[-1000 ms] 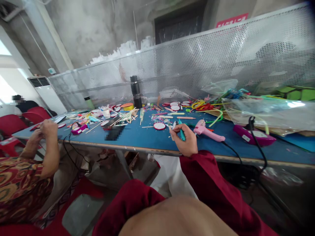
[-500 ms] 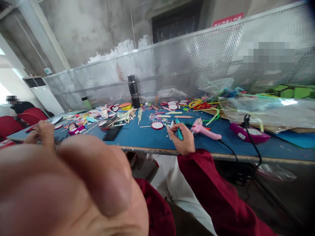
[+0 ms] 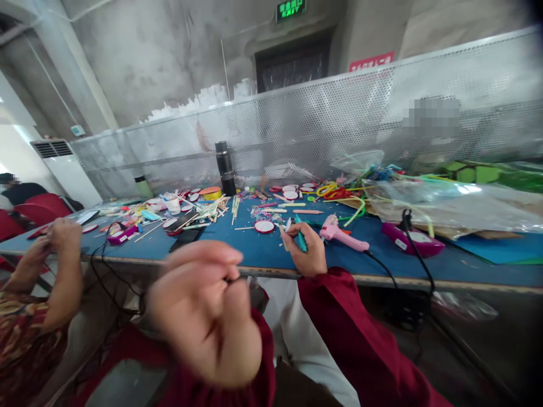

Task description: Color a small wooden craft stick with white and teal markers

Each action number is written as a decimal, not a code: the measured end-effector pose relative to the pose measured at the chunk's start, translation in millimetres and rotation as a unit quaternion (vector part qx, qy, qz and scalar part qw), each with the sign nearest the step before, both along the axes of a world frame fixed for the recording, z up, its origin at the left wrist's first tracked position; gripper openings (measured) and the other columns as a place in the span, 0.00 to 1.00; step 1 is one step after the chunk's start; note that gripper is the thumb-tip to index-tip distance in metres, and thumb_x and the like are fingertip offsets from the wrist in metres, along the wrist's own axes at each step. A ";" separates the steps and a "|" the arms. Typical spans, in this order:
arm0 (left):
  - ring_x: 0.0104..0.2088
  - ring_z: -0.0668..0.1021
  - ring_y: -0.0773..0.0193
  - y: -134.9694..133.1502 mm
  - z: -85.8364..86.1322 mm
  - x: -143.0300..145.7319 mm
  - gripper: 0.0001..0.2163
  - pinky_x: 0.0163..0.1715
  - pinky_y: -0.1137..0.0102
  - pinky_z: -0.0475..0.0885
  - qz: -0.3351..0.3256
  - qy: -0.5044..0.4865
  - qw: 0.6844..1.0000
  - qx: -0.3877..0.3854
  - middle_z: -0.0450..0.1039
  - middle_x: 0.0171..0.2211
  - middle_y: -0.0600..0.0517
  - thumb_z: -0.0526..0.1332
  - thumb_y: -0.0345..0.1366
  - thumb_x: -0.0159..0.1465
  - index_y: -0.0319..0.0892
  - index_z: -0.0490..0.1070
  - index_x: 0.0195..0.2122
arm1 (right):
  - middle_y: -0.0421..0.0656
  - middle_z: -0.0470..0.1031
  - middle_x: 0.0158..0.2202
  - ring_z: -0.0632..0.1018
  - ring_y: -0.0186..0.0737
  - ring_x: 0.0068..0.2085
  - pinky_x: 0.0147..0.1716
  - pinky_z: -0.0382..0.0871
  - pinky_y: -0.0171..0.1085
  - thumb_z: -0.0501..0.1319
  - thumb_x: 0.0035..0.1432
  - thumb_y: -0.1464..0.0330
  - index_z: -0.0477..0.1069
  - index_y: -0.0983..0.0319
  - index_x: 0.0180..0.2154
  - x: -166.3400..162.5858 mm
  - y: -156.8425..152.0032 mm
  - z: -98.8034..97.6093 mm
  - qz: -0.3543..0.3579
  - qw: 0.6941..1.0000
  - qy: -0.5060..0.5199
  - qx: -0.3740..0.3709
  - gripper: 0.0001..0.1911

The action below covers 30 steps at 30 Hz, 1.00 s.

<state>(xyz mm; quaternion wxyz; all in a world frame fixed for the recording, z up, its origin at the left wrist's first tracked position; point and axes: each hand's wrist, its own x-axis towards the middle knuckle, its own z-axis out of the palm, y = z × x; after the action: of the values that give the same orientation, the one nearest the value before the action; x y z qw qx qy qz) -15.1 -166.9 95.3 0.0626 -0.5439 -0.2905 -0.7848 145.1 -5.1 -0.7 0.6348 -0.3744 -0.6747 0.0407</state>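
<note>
My left hand (image 3: 207, 316) is raised close to the camera, in front of the table edge, blurred by motion. Its fingers are curled toward the thumb; a small dark spot shows between the tips, too unclear to name. Resting at the table's front edge, my right hand (image 3: 309, 249) is closed around a teal marker (image 3: 301, 239). A pale flat stick (image 3: 283, 233) also shows at its fingertips. Just left of that hand lies a round white disc with a red rim (image 3: 264, 226). A pink glue gun (image 3: 343, 233) lies to its right.
Craft sticks (image 3: 212, 210), pens (image 3: 307, 212) and scraps cover the blue table (image 3: 237, 246). A black bottle (image 3: 224, 169) stands at the back by a perforated screen. Purple device (image 3: 413, 240) with cable at right. Another person's hands (image 3: 57, 237) are at the far left.
My left hand has drawn back from right in front of the camera and now shows its curled fingers. The view has shifted a little. My right hand still holds the marker.
</note>
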 end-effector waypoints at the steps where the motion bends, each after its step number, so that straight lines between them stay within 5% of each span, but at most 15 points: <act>1: 0.38 0.75 0.60 13.0 -11.2 9.3 0.03 0.34 0.66 0.73 -0.007 0.025 0.999 -0.034 0.71 0.36 0.51 0.60 0.33 0.66 0.47 0.67 0.40 | 0.39 0.74 0.28 0.76 0.39 0.31 0.35 0.71 0.38 0.63 0.61 0.64 0.68 0.56 0.32 0.2 0.5 -0.9 0.000 1.000 0.001 -0.006 0.06; 5: 0.35 0.76 0.64 84.4 -63.8 16.2 0.02 0.34 0.70 0.71 -0.069 0.117 0.945 -0.298 0.75 0.35 0.50 0.61 0.35 0.65 0.43 0.71 0.36 | 0.37 0.74 0.27 0.76 0.38 0.29 0.33 0.72 0.37 0.63 0.61 0.64 0.68 0.56 0.34 0.6 2.4 -3.5 0.035 0.999 0.021 -0.035 0.05; 9: 0.36 0.79 0.64 138.3 -93.3 12.6 0.08 0.38 0.70 0.73 -0.167 0.120 0.894 -0.399 0.78 0.39 0.50 0.66 0.37 0.62 0.42 0.72 0.40 | 0.38 0.74 0.29 0.77 0.38 0.30 0.33 0.73 0.37 0.64 0.59 0.65 0.68 0.57 0.35 -0.6 4.0 -4.3 0.056 0.995 0.066 -0.044 0.06; 16: 0.27 0.78 0.66 156.6 -87.6 27.2 0.07 0.30 0.72 0.72 -0.299 0.042 0.855 -0.422 0.76 0.26 0.53 0.66 0.37 0.60 0.41 0.70 0.34 | 0.37 0.74 0.30 0.77 0.38 0.29 0.32 0.73 0.38 0.65 0.59 0.65 0.68 0.56 0.35 -0.6 4.3 -4.1 0.078 0.990 0.103 -0.051 0.07; 20: 0.26 0.76 0.66 162.0 -91.1 25.2 0.07 0.28 0.73 0.70 -0.282 0.076 0.855 -0.429 0.76 0.25 0.54 0.64 0.34 0.60 0.41 0.74 0.39 | 0.40 0.77 0.33 0.79 0.41 0.36 0.39 0.73 0.40 0.61 0.64 0.62 0.71 0.57 0.38 0.3 -0.1 0.2 0.064 0.991 0.107 -0.040 0.06; 24: 0.25 0.75 0.68 167.3 -100.9 22.2 0.02 0.27 0.74 0.67 -0.215 0.123 0.867 -0.432 0.75 0.24 0.55 0.61 0.32 0.60 0.42 0.74 0.31 | 0.42 0.77 0.31 0.77 0.40 0.34 0.38 0.72 0.40 0.52 0.70 0.59 0.75 0.58 0.46 -0.3 -4.1 1.0 0.062 0.979 0.191 -0.031 0.16; 30: 0.25 0.77 0.68 168.2 -103.8 21.8 0.04 0.27 0.74 0.68 -0.223 0.144 0.852 -0.451 0.76 0.26 0.56 0.59 0.34 0.64 0.42 0.70 0.32 | 0.40 0.75 0.31 0.76 0.39 0.33 0.35 0.71 0.39 0.61 0.62 0.66 0.73 0.59 0.42 2.2 1.0 -9.1 0.055 0.983 0.169 -0.038 0.07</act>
<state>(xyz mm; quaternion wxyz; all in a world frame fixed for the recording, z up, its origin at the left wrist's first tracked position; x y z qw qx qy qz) 6.7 1.2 -8.5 -0.3254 -0.6697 -0.4708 -0.4733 147.3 -4.1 -9.9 0.7219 -0.3484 -0.5751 0.1633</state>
